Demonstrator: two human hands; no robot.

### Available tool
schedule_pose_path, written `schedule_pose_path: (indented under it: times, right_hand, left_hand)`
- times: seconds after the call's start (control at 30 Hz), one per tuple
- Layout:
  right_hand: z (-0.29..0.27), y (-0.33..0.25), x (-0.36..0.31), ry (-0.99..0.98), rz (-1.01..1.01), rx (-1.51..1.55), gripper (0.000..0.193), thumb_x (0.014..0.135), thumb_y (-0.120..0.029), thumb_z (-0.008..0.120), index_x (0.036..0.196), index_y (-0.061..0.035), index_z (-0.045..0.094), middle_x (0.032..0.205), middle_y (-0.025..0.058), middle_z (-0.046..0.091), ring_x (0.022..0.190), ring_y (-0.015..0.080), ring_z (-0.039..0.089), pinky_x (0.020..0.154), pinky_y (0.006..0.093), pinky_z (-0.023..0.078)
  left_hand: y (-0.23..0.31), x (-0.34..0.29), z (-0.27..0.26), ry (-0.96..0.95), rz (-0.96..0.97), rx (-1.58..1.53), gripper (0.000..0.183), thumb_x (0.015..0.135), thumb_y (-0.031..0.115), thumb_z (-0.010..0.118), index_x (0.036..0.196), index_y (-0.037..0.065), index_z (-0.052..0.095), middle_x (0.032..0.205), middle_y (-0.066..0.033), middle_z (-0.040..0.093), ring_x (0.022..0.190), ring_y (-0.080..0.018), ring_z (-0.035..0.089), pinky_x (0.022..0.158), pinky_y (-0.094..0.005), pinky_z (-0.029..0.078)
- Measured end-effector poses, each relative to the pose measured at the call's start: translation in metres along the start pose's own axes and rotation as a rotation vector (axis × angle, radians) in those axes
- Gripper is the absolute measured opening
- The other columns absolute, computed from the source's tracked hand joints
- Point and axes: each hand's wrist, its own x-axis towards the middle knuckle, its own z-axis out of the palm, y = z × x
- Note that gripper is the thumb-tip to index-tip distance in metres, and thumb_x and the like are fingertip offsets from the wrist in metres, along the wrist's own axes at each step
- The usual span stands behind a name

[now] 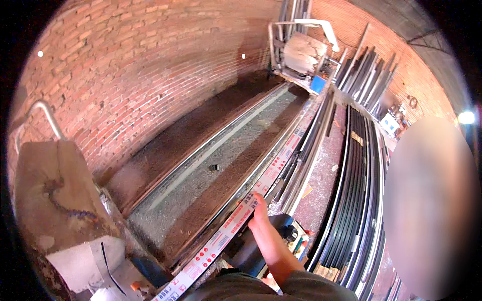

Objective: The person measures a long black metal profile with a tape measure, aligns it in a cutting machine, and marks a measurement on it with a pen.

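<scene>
A long straight profile wrapped in white film with red and dark print runs from the lower left to the far upper right. My right hand is closed around it near the middle, the forearm coming up from the lower edge. Along its left side lies the long bed of a machine with a metal rail and a dusty grey surface. A small dark block sits on that bed. My left hand does not show.
A dusty machine head stands at the near left, another framed unit at the far end. Bundled dark profiles lie on the right; more bars lean against the brick wall. A blurred patch covers the far right.
</scene>
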Motion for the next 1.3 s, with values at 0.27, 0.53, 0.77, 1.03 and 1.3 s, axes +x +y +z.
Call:
schedule_pose_path:
  times: [0.27,0.53,0.77,1.03,1.3]
  right_hand:
    - [-0.008,0.0,-0.003,-0.129,-0.165,0.003,0.083,0.09,-0.072,0.042,0.144,-0.0088,0.041,0.136,0.0114,0.053,0.123,0.0317,0.052,0.105,0.0479,0.041]
    - [-0.017,0.039,0.044,-0.615,-0.16,0.327,0.066,0.088,-0.063,0.058,0.126,-0.0085,0.055,0.109,0.0118,0.063,0.104,0.0274,0.061,0.102,0.0481,0.043]
    - [-0.008,0.034,0.037,-0.584,-0.247,0.323,0.067,0.091,-0.054,0.057,0.135,-0.0043,0.048,0.119,0.0181,0.06,0.101,0.0301,0.061,0.097,0.045,0.048]
    - [-0.004,0.029,0.019,-0.499,-0.068,0.301,0.065,0.09,-0.052,0.059,0.129,-0.0005,0.051,0.107,0.0124,0.059,0.096,0.0269,0.058,0.095,0.0442,0.047]
    - [-0.023,0.021,0.023,-0.434,-0.043,0.246,0.049,0.09,-0.038,0.06,0.122,-0.0028,0.055,0.097,0.0141,0.063,0.087,0.0295,0.061,0.085,0.0457,0.049]
  left_hand:
    - [-0.007,0.034,-0.026,-0.138,-0.159,0.079,0.044,0.06,0.016,0.077,0.1,0.007,0.062,0.089,-0.0101,0.061,0.089,-0.0325,0.06,0.071,-0.0417,0.049]
    - [0.016,0.052,-0.063,-0.328,-0.312,-0.132,0.045,0.052,0.014,0.084,0.094,0.006,0.07,0.09,-0.0135,0.069,0.087,-0.034,0.067,0.079,-0.0418,0.054]
    - [0.017,0.061,-0.06,-0.383,-0.352,-0.164,0.047,0.06,0.019,0.083,0.105,0.01,0.073,0.092,-0.0127,0.07,0.089,-0.0335,0.067,0.081,-0.0407,0.054]
    - [0.025,0.048,-0.053,-0.29,-0.222,-0.029,0.094,0.043,0.052,0.092,0.116,0.005,0.056,0.108,-0.0155,0.06,0.107,-0.0382,0.055,0.094,-0.0482,0.044]
    - [0.09,0.091,-0.049,0.041,0.101,0.165,0.034,0.074,0.035,0.074,0.084,0.004,0.063,0.086,-0.0185,0.064,0.082,-0.0401,0.06,0.076,-0.0524,0.05]
